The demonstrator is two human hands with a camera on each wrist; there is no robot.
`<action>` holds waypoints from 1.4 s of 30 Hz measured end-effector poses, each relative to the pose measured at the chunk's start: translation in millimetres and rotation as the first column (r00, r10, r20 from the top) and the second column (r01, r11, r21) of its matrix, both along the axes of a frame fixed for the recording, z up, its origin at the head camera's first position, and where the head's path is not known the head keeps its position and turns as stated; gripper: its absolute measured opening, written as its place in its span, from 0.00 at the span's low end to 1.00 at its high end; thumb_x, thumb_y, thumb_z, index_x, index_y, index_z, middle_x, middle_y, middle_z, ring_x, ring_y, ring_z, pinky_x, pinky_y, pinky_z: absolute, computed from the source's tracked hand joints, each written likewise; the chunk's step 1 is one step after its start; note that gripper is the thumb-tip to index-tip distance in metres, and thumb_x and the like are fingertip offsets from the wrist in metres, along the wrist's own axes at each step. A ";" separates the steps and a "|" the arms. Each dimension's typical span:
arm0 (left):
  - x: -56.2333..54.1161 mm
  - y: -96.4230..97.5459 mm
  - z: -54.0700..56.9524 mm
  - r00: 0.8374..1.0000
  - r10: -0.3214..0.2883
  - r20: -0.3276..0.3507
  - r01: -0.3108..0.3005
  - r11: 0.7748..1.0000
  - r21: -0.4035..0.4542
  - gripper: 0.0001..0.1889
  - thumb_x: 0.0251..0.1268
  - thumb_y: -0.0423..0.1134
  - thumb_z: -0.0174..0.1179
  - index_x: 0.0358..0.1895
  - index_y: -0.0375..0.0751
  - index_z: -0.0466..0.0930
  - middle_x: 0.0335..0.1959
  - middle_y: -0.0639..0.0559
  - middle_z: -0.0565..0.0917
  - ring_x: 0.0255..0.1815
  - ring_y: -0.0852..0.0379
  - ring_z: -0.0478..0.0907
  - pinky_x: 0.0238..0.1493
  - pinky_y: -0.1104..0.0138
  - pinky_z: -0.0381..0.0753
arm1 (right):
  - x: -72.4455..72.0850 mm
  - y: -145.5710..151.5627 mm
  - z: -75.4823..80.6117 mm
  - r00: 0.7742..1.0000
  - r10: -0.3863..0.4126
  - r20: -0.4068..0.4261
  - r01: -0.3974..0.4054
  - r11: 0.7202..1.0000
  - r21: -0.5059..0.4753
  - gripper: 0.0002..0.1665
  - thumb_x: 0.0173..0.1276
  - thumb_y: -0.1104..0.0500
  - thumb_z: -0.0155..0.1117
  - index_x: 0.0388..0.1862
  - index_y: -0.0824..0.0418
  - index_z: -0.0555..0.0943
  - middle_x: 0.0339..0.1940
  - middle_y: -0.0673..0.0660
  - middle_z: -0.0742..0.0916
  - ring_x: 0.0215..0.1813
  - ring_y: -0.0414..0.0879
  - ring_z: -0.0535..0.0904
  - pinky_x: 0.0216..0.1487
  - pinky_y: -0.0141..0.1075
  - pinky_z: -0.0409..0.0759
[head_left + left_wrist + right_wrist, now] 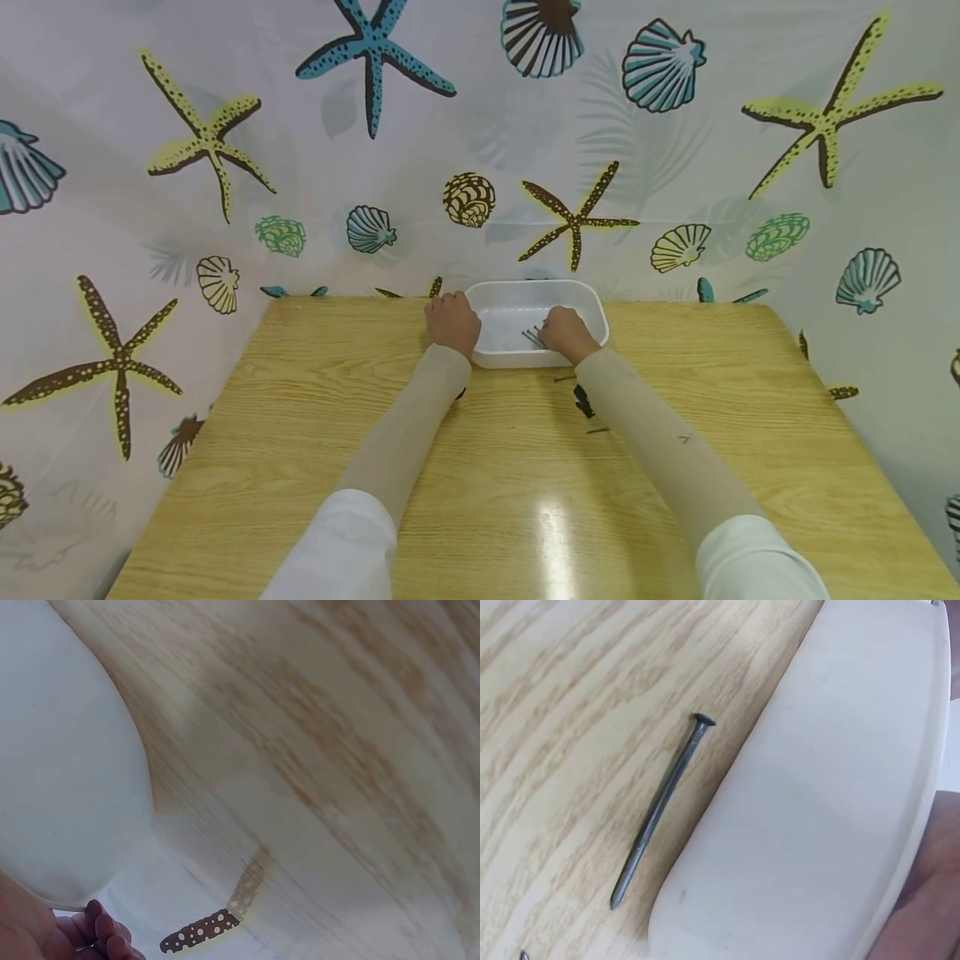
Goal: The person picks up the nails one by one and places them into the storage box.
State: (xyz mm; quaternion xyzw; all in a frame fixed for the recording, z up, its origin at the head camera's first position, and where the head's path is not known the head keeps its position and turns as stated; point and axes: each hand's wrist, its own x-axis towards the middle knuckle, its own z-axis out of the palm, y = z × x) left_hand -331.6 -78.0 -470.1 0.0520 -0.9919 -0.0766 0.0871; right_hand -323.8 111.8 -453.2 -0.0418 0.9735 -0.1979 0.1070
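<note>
A white plastic tray (495, 359) stands near the table's back edge. My left hand (454, 322) grips its left end; in the left wrist view, the thumb and curled fingers (109, 930) pinch the rim. Inside the tray is my right hand (567, 333), its fingers curled down at several dark nails (532, 337) that fan out leftward from the fingertips. How many of them it holds I cannot tell. The right wrist view shows the tray's outer wall (802, 795) and part of the right hand (926, 892) behind the rim.
On the wood-grain table (322, 417), a nail (660, 814) lies just in front of the tray. A second nail (597, 431) is nearer, beside the right forearm. A curtain (420, 150) printed with starfish and shells hangs behind and along both sides.
</note>
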 end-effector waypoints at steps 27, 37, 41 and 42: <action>0.3 -1.3 0.4 0.999 -0.023 0.033 0.023 1.000 -0.008 0.14 0.68 0.43 0.46 0.44 0.38 0.77 0.40 0.45 0.79 0.45 0.47 0.72 0.52 0.56 0.67 | 46.5 42.4 30.0 0.958 0.069 -0.278 -0.103 0.988 -0.112 0.11 0.67 0.59 0.55 0.37 0.67 0.81 0.36 0.60 0.83 0.37 0.51 0.78 0.40 0.44 0.76; 2.5 -0.4 3.6 0.999 -0.025 0.039 0.026 1.000 -0.014 0.15 0.68 0.43 0.46 0.45 0.37 0.76 0.41 0.44 0.79 0.46 0.46 0.73 0.52 0.55 0.67 | 63.3 59.4 30.1 0.945 0.099 -0.311 -0.153 0.976 -0.154 0.11 0.67 0.60 0.57 0.39 0.68 0.81 0.38 0.60 0.82 0.42 0.52 0.77 0.44 0.45 0.75; 2.5 -0.6 3.1 0.999 -0.022 0.040 0.023 1.000 -0.019 0.15 0.68 0.43 0.46 0.45 0.37 0.77 0.40 0.44 0.79 0.46 0.46 0.73 0.52 0.56 0.67 | 68.9 65.7 27.9 0.939 0.147 -0.312 -0.204 0.966 -0.158 0.11 0.67 0.60 0.57 0.41 0.67 0.81 0.38 0.59 0.80 0.41 0.51 0.76 0.44 0.45 0.74; 2.5 -0.6 3.0 0.999 -0.021 0.039 0.022 1.000 -0.019 0.14 0.68 0.43 0.46 0.44 0.37 0.77 0.40 0.44 0.79 0.46 0.46 0.72 0.52 0.56 0.67 | 70.6 67.3 27.0 0.938 0.155 -0.310 -0.212 0.964 -0.159 0.11 0.67 0.59 0.57 0.42 0.67 0.80 0.38 0.59 0.80 0.41 0.50 0.75 0.44 0.44 0.74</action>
